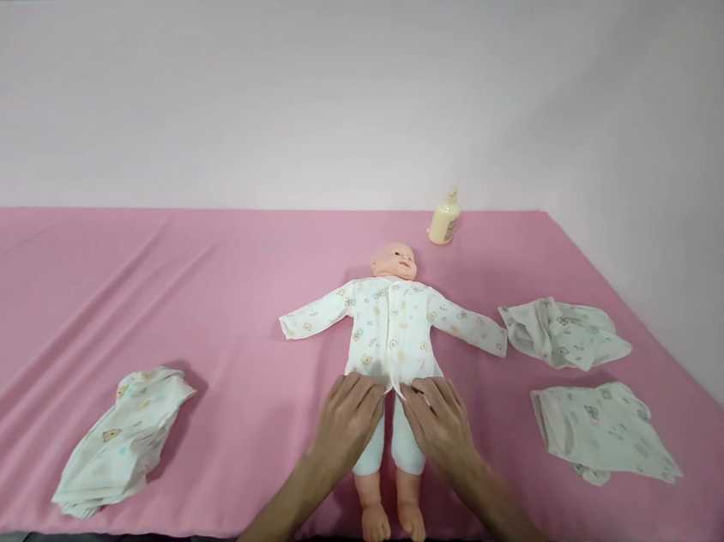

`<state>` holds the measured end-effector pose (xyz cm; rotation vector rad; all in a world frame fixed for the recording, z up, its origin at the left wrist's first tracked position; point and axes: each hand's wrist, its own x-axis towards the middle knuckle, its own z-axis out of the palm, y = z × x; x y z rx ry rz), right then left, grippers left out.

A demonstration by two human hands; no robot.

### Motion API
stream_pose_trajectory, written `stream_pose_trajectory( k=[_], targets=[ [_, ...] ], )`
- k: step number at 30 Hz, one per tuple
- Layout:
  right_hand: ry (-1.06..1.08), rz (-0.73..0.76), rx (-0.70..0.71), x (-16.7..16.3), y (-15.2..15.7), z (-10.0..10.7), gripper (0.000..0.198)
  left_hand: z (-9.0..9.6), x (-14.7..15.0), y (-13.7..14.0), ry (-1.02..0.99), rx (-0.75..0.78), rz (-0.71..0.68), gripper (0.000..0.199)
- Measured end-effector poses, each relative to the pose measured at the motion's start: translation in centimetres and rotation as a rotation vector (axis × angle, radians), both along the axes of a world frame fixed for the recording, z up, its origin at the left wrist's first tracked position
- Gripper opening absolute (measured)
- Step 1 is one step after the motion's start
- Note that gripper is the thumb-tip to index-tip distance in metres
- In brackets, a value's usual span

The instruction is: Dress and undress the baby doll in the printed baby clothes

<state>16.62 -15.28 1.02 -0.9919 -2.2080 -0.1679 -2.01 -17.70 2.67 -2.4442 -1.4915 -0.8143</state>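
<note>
A baby doll [395,261] lies on its back with its head away from me and its arms spread wide. It wears a white long-sleeved baby shirt [388,325] printed with small bears, closed down the front. My left hand [352,417] pinches the shirt's lower front edge on the left side of the opening. On the other side of the opening, my right hand [440,421] pinches the matching edge. Below my hands show white leggings [408,444] and the doll's bare feet [378,523].
A pink cloth [256,294] covers the table, which meets white walls behind and at right. A cream pump bottle [444,221] stands beyond the doll's head. Folded printed clothes [124,440] lie at left. Two more garments, one upper [566,334] and one lower [604,428], lie at right.
</note>
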Motion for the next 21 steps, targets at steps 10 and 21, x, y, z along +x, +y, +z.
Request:
stream_pose_trajectory(
  k=[10,21],
  targets=[
    [-0.002,0.029,-0.052,0.0,-0.4,-0.9,0.019,-0.8,0.7,-0.2,0.007,-0.036,0.017,0.019],
    [0.25,-0.04,-0.159,4.3,-3.8,-4.0,0.027,-3.2,-3.6,-4.4,-0.439,-0.302,0.342,0.026]
  ],
)
